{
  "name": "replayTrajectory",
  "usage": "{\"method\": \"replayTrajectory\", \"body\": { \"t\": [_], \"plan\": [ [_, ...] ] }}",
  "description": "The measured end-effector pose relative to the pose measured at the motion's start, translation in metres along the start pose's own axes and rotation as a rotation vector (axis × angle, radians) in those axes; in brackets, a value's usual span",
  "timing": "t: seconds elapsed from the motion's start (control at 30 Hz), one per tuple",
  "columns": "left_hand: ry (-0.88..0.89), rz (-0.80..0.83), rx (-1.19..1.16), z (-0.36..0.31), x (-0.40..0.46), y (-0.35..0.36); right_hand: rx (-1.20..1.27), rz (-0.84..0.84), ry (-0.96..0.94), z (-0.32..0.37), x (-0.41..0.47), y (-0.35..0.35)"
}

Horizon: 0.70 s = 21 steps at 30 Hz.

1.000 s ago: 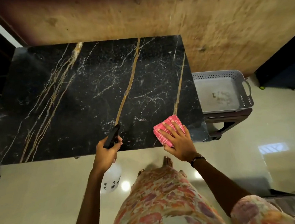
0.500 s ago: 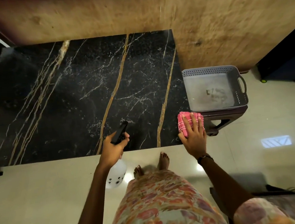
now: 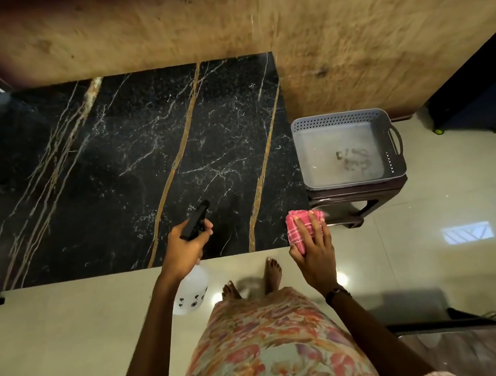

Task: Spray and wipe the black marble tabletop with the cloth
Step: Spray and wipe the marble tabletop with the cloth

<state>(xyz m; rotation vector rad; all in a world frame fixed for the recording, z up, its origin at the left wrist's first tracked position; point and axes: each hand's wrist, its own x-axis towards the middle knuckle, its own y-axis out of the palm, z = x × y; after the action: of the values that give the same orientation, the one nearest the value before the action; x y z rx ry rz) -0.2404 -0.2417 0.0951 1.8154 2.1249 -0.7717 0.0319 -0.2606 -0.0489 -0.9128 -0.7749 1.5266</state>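
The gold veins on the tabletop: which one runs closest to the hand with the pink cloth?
The rightmost thick gold vein, ending at the front edge just left of the right hand holding the pink cloth. The middle vein passes by the spray bottle instead.
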Motion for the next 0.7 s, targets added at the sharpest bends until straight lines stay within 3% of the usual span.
{"method": "replayTrajectory", "body": {
  "t": [0.33,0.57,0.7],
  "plan": [
    [0.005,0.036,0.036,0.005,-0.007,0.014,0.466,-0.111,0.365,0.015,0.028,-0.014],
    [-0.001,0.059,0.031,0.01,-0.012,0.016,0.51,-0.163,0.233,0.011,-0.023,0.002],
    [0.001,0.068,0.036,0.012,-0.013,0.012,0.224,-0.103,0.179,0.004,-0.023,0.0]
  ]
}}
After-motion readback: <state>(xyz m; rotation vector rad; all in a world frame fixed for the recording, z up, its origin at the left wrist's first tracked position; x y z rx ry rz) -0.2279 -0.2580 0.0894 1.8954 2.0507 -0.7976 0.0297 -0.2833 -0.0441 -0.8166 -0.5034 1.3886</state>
